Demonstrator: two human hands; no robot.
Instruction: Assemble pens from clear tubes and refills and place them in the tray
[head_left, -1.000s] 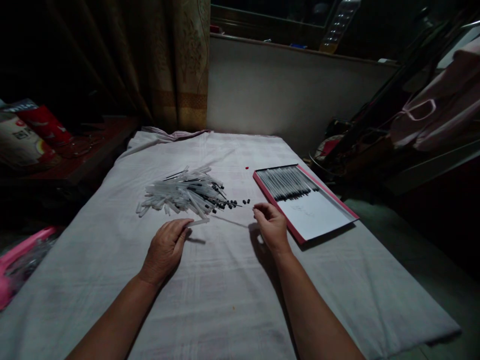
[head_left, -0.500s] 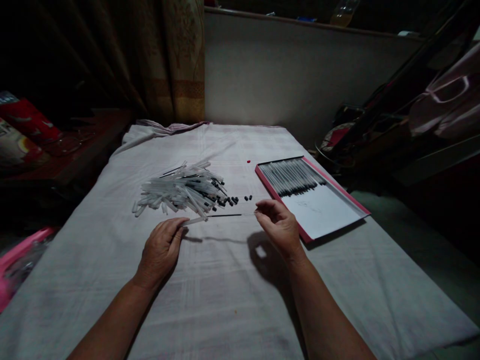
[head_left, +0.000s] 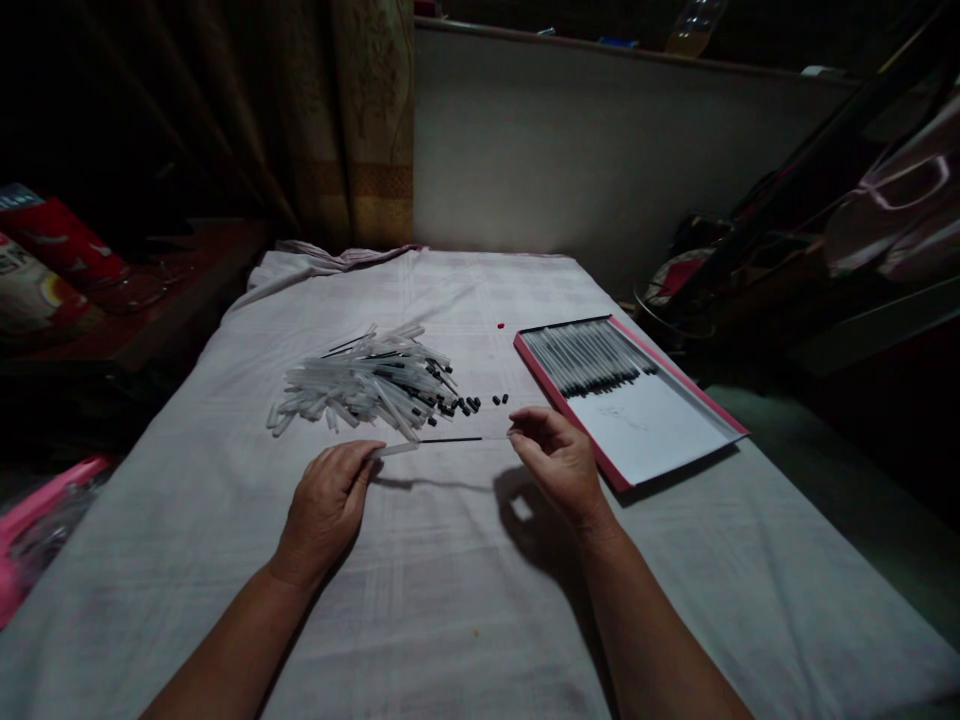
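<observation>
My left hand (head_left: 326,505) pinches a translucent white pen barrel (head_left: 397,450) near the front of the pile. Between thumb and fingertips, my right hand (head_left: 559,465) grips the far end of a thin pen refill (head_left: 451,440) with black ink. The refill lies level between both hands, its left end at the barrel's mouth; how far it is inside I cannot tell. Behind them spreads a loose pile of pen barrels (head_left: 360,380) with some black parts. Several small black caps (head_left: 469,404) lie at the pile's right edge.
Right of my right hand, a shallow red-edged box (head_left: 675,440) holds a row of pens (head_left: 589,355) with black ends. One small red piece (head_left: 501,326) lies on the white cloth (head_left: 420,620). A pink container (head_left: 45,510) stands low at the left, beyond the table edge.
My hands have come slightly closer together, and a little less of the black refill shows between them. The view has shifted slightly.
</observation>
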